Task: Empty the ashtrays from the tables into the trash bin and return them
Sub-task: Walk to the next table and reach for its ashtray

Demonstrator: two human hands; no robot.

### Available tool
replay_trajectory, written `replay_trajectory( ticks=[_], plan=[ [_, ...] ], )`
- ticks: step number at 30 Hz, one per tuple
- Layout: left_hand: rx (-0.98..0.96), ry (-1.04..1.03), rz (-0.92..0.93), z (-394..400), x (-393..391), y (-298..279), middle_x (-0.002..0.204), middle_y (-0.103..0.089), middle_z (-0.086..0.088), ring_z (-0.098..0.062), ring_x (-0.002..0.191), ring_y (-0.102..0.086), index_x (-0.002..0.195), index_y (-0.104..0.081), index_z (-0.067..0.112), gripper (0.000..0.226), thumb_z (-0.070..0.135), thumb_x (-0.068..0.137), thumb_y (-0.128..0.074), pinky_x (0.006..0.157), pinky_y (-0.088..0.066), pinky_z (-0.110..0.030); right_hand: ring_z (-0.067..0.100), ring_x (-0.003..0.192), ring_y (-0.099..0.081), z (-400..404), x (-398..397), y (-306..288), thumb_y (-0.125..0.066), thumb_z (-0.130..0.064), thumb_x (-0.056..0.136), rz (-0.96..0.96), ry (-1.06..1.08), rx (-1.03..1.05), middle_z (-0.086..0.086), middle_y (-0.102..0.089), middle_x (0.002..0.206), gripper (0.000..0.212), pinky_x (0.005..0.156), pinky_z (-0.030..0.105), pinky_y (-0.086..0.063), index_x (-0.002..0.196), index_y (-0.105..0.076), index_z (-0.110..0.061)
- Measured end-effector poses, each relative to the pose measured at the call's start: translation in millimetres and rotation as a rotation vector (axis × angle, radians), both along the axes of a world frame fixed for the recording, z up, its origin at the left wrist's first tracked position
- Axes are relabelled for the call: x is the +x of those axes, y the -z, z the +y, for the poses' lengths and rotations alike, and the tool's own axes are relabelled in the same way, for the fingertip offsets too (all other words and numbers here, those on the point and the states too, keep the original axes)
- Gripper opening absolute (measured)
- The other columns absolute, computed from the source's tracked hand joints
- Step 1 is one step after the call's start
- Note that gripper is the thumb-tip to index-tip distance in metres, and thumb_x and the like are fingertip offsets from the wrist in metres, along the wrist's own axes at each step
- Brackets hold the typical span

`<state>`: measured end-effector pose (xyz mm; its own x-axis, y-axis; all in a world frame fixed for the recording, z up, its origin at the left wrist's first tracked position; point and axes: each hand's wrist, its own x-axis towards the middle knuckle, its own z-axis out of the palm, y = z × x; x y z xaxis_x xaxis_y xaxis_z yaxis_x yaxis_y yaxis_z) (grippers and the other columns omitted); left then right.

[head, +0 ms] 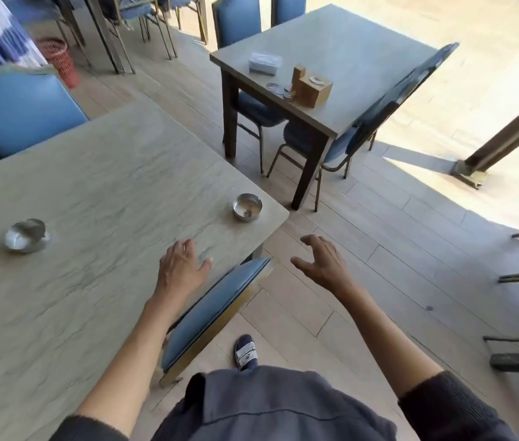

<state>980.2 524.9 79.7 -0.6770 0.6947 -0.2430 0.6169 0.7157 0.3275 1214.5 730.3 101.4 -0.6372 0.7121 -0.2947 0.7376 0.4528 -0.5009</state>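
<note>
Sitting near the corner of the near worktop [92, 186], the round metal ashtray [247, 206] is holding a little ash and some dark scraps. It is looking light, rigid and smooth, so I judge it is best taken by the rim and kept level. A second ashtray [26, 235], well to the left of the first, is looking blurred; its contents cannot be told. The left hand [181, 265] is hovering just short of the round ashtray, fingers relaxed and holding nothing. The right hand [322, 261], beyond the worktop's edge, is hanging spread and empty. A red mesh bin [57, 60] is standing far behind.
</note>
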Motion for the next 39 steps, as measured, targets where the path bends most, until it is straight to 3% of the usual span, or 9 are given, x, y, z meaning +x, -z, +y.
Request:
replay_trajectory(
  ticks=[10,15,20,25,27,31,34,39],
  plan=[
    [0.012,-0.043,-0.193,105,-36,34,0.149,-0.043,-0.014,-0.032,0.134,-0.048,0.151,-0.034,0.009,0.085,0.046,0.084,-0.071,0.103,-0.047,-0.043,0.028,0.134,-0.052,78,-58,26,-0.069,-0.037,0.096,-0.087,-0.097,-0.057,0.009,-0.058,0.141,0.052,0.106,0.036,-0.041,0.140,-0.056,-0.013],
    [-0.016,-0.086,-0.284,160,-44,59,0.154,-0.035,-0.016,-0.032,0.142,-0.040,0.155,-0.023,0.004,0.106,0.043,0.076,-0.081,0.111,-0.041,-0.041,0.027,0.132,-0.053,119,-76,38,-0.069,-0.034,0.096,-0.084,-0.130,-0.086,0.008,-0.059,0.139,0.048,0.104,0.035,-0.041,0.138,-0.058,-0.013],
    [-0.013,-0.227,-0.334,220,-51,84,0.151,-0.034,-0.016,-0.037,0.137,-0.043,0.154,-0.021,0.007,0.122,0.044,0.061,-0.091,0.104,-0.047,-0.045,0.025,0.124,-0.057,169,-89,53,-0.070,-0.034,0.096,-0.076,-0.166,-0.164,0.007,-0.061,0.132,0.045,0.103,0.036,-0.047,0.134,-0.060,-0.013],
    [-0.021,-0.318,-0.330,268,-54,108,0.158,-0.024,-0.022,-0.039,0.144,-0.031,0.158,-0.008,0.003,0.140,0.048,0.055,-0.091,0.116,-0.038,-0.045,0.022,0.122,-0.060,220,-111,68,-0.070,-0.033,0.094,-0.079,-0.221,-0.232,0.005,-0.065,0.132,0.042,0.103,0.040,-0.051,0.131,-0.063,-0.014],
    [-0.057,-0.343,-0.314,282,-51,113,0.158,-0.024,-0.022,-0.039,0.145,-0.028,0.158,-0.008,0.001,0.137,0.046,0.057,-0.090,0.116,-0.034,-0.045,0.022,0.122,-0.061,237,-120,74,-0.071,-0.033,0.094,-0.089,-0.249,-0.248,0.006,-0.065,0.133,0.043,0.103,0.039,-0.052,0.132,-0.063,-0.013],
    [-0.086,-0.397,-0.206,295,-50,122,0.146,-0.040,-0.015,-0.035,0.131,-0.040,0.151,-0.029,0.009,0.121,0.042,0.052,-0.088,0.103,-0.046,-0.048,0.021,0.123,-0.061,260,-135,84,-0.069,-0.036,0.095,-0.112,-0.330,-0.281,0.005,-0.064,0.135,0.045,0.103,0.041,-0.053,0.134,-0.062,-0.015],
    [-0.104,-0.420,-0.234,296,-54,120,0.140,-0.042,-0.013,-0.034,0.126,-0.042,0.146,-0.034,0.014,0.117,0.042,0.048,-0.090,0.100,-0.047,-0.046,0.019,0.119,-0.062,271,-146,90,-0.067,-0.039,0.096,-0.109,-0.372,-0.309,0.004,-0.065,0.132,0.044,0.101,0.042,-0.054,0.133,-0.062,-0.016],
    [0.012,-0.486,-0.302,281,-54,104,0.133,-0.047,-0.012,-0.033,0.123,-0.043,0.140,-0.042,0.010,0.114,0.053,0.043,-0.084,0.105,-0.038,-0.036,0.019,0.107,-0.067,268,-175,90,-0.056,-0.035,0.105,-0.032,-0.376,-0.454,0.004,-0.072,0.118,0.034,0.087,0.029,-0.053,0.126,-0.067,-0.010]
  ],
)
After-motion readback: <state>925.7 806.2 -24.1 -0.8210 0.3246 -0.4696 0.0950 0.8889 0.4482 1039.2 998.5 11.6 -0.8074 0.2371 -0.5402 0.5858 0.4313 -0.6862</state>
